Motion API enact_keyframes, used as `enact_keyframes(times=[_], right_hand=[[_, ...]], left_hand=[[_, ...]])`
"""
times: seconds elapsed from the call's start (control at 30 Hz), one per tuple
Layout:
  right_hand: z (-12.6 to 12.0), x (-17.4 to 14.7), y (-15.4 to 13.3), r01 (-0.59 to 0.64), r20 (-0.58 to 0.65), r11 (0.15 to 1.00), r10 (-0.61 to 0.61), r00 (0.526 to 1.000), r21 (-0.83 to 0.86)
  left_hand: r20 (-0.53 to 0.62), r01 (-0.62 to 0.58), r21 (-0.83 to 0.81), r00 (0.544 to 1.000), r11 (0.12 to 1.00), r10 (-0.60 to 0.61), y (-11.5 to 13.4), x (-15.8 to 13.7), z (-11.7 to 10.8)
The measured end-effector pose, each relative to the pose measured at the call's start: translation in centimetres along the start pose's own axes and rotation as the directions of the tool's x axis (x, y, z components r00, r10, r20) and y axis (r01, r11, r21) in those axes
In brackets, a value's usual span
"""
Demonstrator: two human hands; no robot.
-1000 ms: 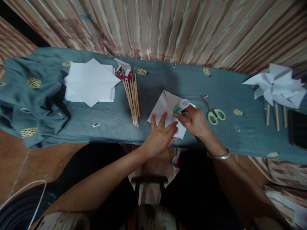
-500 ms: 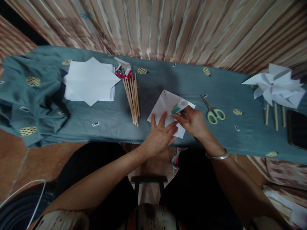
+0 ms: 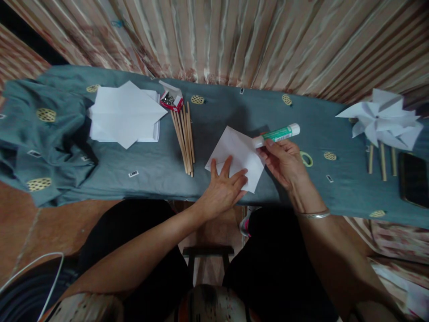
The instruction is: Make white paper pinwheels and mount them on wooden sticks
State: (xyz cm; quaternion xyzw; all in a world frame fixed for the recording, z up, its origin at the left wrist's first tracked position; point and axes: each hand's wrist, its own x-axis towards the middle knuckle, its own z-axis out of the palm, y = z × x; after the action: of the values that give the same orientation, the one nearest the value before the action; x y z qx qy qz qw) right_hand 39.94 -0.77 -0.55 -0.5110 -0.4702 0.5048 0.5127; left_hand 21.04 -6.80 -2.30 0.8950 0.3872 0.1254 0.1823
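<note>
A folded white sheet of paper (image 3: 231, 145) lies in the middle of the cloth-covered table. My left hand (image 3: 226, 185) rests flat on its near part, fingers spread. Between the fingers of my right hand (image 3: 284, 163) is a green and white glue stick (image 3: 281, 133), tilted sideways over the paper's right corner. Whether its end touches the paper I cannot tell. Behind my right hand, the scissors are mostly hidden, and one pale green handle loop (image 3: 306, 159) shows.
Left of the paper lie several wooden sticks (image 3: 184, 138), a small red box of metal pins (image 3: 171, 99) and a stack of white paper (image 3: 124, 114). White paper pinwheels (image 3: 382, 117) on sticks and a dark phone (image 3: 414, 179) are at the right of the table (image 3: 221, 105).
My right hand has moved right and turned over, swinging the glue stick from upright-leaning to nearly level. The paper's right flap looks folded in. My left hand stays in place.
</note>
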Motion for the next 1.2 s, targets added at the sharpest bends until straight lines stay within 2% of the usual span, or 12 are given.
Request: enact_keyframes(times=[0.13,0.2,0.27,0.33,0.43,0.5,0.6,0.67,0.87,1.07,1.2], right_hand=[[-0.7,0.1,-0.7,-0.029,0.03,1.0,0.029,0.999,0.003],[-0.8,-0.1,-1.1,-0.05,0.019,0.998,0.049,0.999,0.042],[-0.7,-0.5,-1.6,-0.069,0.005,0.993,0.069,0.998,0.091],[-0.2,-1.2,-2.1,-0.104,0.008,0.987,0.104,0.995,0.121],[1.0,-2.3,-2.7,-0.204,0.056,0.962,0.197,0.979,0.182],[1.8,-2.9,-2.8,-0.272,0.108,0.929,0.252,0.962,0.252],[2.6,-3.3,-2.7,-0.316,0.159,0.894,0.279,0.947,0.317],[2.9,-3.3,-2.6,-0.323,0.156,0.885,0.286,0.945,0.336],[3.2,-3.5,-2.7,-0.31,0.134,0.901,0.282,0.95,0.303],[3.3,-3.6,-2.7,-0.288,0.118,0.927,0.267,0.956,0.242],[3.7,-3.7,-2.7,-0.294,0.109,0.926,0.275,0.955,0.237]], left_hand=[[-0.044,-0.021,-0.069,0.999,0.997,0.018,-0.2,-0.2,-0.7],[-0.113,-0.026,-0.143,0.994,0.989,0.01,-0.6,-0.4,-1.4],[-0.203,-0.018,-0.284,0.978,0.959,-0.042,-1.1,-0.5,-2.1],[-0.246,0.023,-0.494,0.955,0.869,-0.165,-1.6,-0.6,-2.5],[-0.172,0.108,-0.755,0.919,0.646,-0.354,-2.0,-0.5,-2.8],[-0.129,0.119,-0.837,0.905,0.533,-0.405,-2.1,-0.4,-2.8],[-0.119,0.103,-0.88,0.897,0.463,-0.426,-2.1,-0.3,-2.9],[-0.129,0.095,-0.881,0.894,0.463,-0.428,-2.1,-0.3,-3.0],[-0.153,0.107,-0.831,0.899,0.545,-0.411,-2.4,-0.5,-3.4],[-0.153,0.1,-0.847,0.895,0.522,-0.419,-2.4,-0.6,-3.4],[-0.162,0.106,-0.824,0.897,0.556,-0.411,-2.5,-0.8,-3.5]])
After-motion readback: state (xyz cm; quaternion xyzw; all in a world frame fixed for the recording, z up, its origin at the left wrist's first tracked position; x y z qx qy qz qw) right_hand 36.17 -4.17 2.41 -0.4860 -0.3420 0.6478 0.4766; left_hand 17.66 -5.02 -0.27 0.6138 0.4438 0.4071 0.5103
